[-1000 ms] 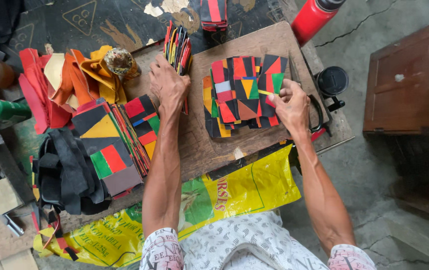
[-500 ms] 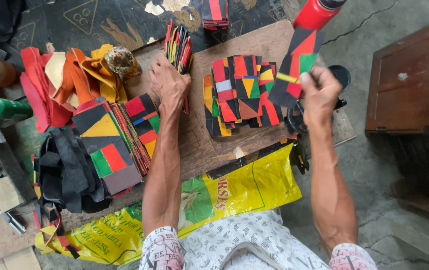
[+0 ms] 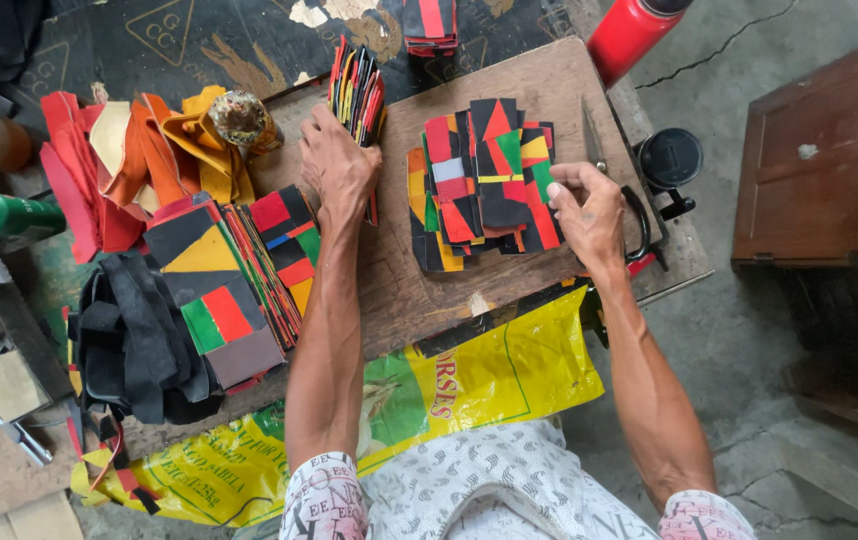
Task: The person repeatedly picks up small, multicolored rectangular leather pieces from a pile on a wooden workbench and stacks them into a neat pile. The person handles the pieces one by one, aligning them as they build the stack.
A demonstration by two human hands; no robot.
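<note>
Two patchwork piles on the desk [image 3: 509,90]: left hand [image 3: 337,168] gripped the upright bundle [image 3: 357,90] at the far edge; right hand [image 3: 589,210], earlier lifted holding a piece, rested loosely curled on the flat stack [image 3: 484,185].

a red cylindrical bottle [image 3: 633,32] is seen past the far right corner of the table [image 3: 549,85]. a round black lid [image 3: 671,158] is set at the right edge, and a slim blade [image 3: 593,135] is laid just inside that edge. black scissor handles [image 3: 640,222] are found near the right edge. a heap of red, orange and yellow scraps [image 3: 129,165] is piled at the far left, with a green bottle [image 3: 11,213] beside it. a bundle of black strips [image 3: 139,340] is laid at the near left corner. a yellow printed sack [image 3: 489,375] is hung over the near edge. a brown wooden cabinet [image 3: 819,170] is seen on the grey floor [image 3: 749,340] to the right.
</note>
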